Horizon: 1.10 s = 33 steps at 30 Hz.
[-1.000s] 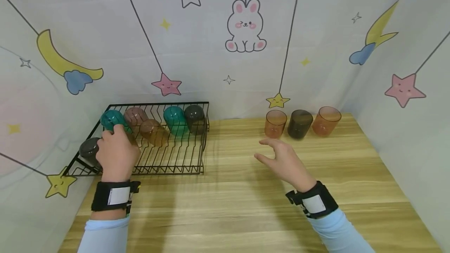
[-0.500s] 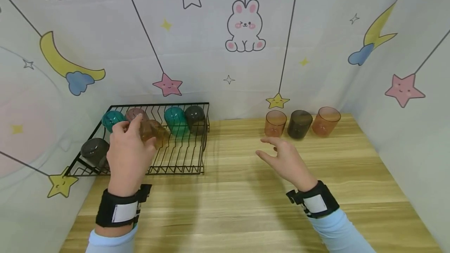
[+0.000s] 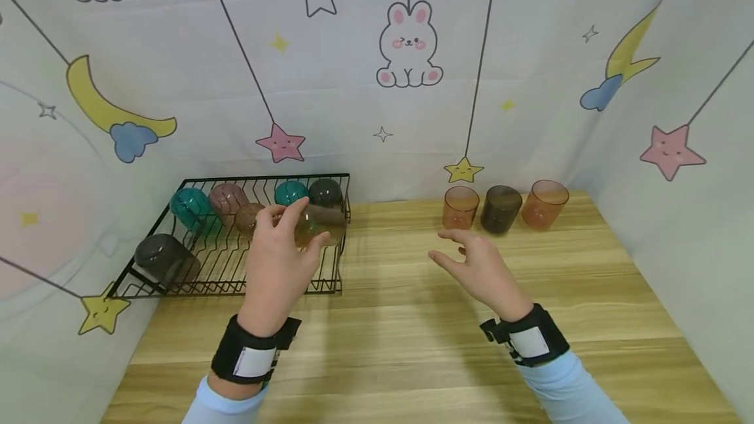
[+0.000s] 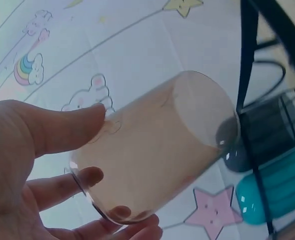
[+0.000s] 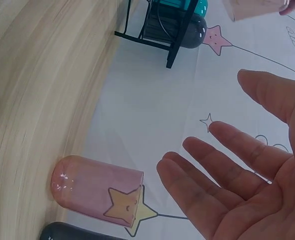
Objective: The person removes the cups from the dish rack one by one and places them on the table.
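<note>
My left hand (image 3: 278, 267) grips a translucent amber-brown cup (image 4: 152, 150) between thumb and fingers, above the right part of a black wire dish rack (image 3: 259, 286). In the head view this cup (image 3: 326, 222) lies tilted sideways, its mouth toward the right. My right hand (image 3: 483, 273) hovers over the wooden table with thumb and fingers spread apart, holding nothing. Just beyond its fingers stands an orange-pink cup (image 3: 461, 208), mouth up. The right wrist view shows this cup (image 5: 97, 190) beside the relaxed fingers.
Upside-down cups sit in the rack: a dark grey one (image 3: 165, 259) front left, a teal one (image 3: 191, 207), a pinkish one (image 3: 227, 200), an amber one (image 3: 249, 216), and others at back right. A dark cup (image 3: 501, 209) and another orange-pink cup (image 3: 545, 205) stand right.
My left hand has lifted the amber-brown cup from the rack's left part and carried it rightward over the rack. My right hand has stayed nearly still.
</note>
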Available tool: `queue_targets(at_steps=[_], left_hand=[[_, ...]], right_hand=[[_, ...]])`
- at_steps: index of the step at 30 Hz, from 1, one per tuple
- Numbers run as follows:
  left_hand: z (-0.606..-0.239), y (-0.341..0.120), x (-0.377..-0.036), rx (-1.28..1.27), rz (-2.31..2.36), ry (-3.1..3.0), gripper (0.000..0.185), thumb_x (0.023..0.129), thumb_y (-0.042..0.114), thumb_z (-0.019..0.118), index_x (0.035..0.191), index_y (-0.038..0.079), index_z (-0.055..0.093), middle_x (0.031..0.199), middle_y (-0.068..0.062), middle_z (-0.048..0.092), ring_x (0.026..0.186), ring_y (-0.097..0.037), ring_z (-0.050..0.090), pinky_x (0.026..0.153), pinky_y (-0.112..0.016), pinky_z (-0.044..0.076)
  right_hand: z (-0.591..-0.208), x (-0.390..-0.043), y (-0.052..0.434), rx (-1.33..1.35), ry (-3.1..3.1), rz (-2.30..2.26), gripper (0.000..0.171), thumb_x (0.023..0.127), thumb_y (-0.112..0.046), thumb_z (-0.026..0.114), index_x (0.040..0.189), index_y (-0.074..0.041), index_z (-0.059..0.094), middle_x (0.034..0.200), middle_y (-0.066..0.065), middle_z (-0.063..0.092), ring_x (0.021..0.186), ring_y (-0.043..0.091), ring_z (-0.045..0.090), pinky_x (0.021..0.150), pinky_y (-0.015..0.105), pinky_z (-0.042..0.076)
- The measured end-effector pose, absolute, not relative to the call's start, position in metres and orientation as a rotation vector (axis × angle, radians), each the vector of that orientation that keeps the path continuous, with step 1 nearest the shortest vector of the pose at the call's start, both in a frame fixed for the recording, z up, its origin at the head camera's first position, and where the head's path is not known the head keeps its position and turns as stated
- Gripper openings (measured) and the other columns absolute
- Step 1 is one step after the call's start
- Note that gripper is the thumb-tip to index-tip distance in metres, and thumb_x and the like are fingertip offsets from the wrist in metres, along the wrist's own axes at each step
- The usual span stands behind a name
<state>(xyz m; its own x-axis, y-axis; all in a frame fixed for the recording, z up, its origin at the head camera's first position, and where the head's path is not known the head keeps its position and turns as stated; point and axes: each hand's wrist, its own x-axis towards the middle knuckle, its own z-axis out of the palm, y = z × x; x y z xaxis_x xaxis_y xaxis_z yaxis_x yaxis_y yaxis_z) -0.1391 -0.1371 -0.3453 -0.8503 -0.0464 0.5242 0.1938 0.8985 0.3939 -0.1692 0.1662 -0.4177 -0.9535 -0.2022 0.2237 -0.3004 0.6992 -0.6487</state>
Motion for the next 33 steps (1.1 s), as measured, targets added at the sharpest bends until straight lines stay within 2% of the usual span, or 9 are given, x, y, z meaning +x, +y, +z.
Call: queue_targets(at_steps=[3,7,13,20,25,30,33], left_hand=[[-0.35,-0.124,-0.141,-0.148,-0.616,-2.503,0.063,0.076,0.037,0.075,0.133,0.021,0.05,0.118,-0.017,0.049,0.071,-0.023,0.056,0.048,-0.029,0.042],[-0.358,-0.11,-0.143,-0.195,-0.663,-2.466,0.063,0.075,0.037,0.076,0.131,0.019,0.053,0.115,-0.015,0.053,0.092,-0.025,0.056,0.06,-0.033,0.051],[-0.371,-0.092,-0.146,-0.212,-0.774,-2.462,0.066,0.072,0.039,0.077,0.13,0.018,0.053,0.115,-0.013,0.055,0.091,-0.022,0.058,0.067,-0.034,0.054],[-0.385,-0.079,-0.15,-0.214,-0.932,-2.47,0.065,0.069,0.037,0.08,0.127,0.019,0.055,0.12,-0.01,0.057,0.104,-0.023,0.059,0.078,-0.035,0.055],[-0.394,-0.073,-0.151,-0.169,-1.139,-2.435,0.065,0.069,0.032,0.081,0.127,0.021,0.055,0.12,-0.006,0.057,0.105,-0.019,0.056,0.078,-0.034,0.056],[-0.401,-0.068,-0.154,-0.101,-1.393,-2.335,0.062,0.07,0.029,0.081,0.124,0.016,0.054,0.116,-0.004,0.056,0.099,-0.019,0.06,0.074,-0.035,0.057],[-0.404,-0.065,-0.154,-0.067,-1.564,-2.24,0.06,0.071,0.028,0.08,0.122,0.014,0.052,0.118,-0.004,0.054,0.101,-0.021,0.061,0.075,-0.035,0.057]], right_hand=[[-0.417,-0.169,0.166,0.406,-2.768,1.106,0.047,0.084,-0.046,0.063,0.121,-0.017,0.06,0.123,0.0,0.061,0.11,0.02,0.06,0.086,0.038,0.053],[-0.417,-0.169,0.164,0.404,-2.768,1.117,0.048,0.084,-0.046,0.063,0.122,-0.017,0.059,0.124,0.0,0.061,0.112,0.02,0.059,0.087,0.038,0.053],[-0.417,-0.169,0.161,0.409,-2.753,1.138,0.047,0.084,-0.045,0.064,0.121,-0.017,0.06,0.123,0.001,0.062,0.114,0.018,0.058,0.088,0.038,0.053],[-0.42,-0.169,0.159,0.416,-2.721,1.16,0.045,0.083,-0.043,0.065,0.119,-0.017,0.061,0.119,0.002,0.063,0.113,0.018,0.058,0.086,0.038,0.054],[-0.42,-0.167,0.156,0.412,-2.726,1.161,0.045,0.083,-0.044,0.065,0.12,-0.017,0.061,0.119,0.002,0.063,0.112,0.018,0.058,0.086,0.036,0.054],[-0.421,-0.165,0.154,0.399,-2.733,1.191,0.047,0.085,-0.045,0.062,0.121,-0.016,0.059,0.12,0.003,0.063,0.113,0.018,0.058,0.087,0.036,0.054],[-0.42,-0.165,0.152,0.395,-2.737,1.237,0.048,0.086,-0.047,0.06,0.122,-0.015,0.059,0.122,0.004,0.062,0.114,0.018,0.058,0.088,0.037,0.053]])
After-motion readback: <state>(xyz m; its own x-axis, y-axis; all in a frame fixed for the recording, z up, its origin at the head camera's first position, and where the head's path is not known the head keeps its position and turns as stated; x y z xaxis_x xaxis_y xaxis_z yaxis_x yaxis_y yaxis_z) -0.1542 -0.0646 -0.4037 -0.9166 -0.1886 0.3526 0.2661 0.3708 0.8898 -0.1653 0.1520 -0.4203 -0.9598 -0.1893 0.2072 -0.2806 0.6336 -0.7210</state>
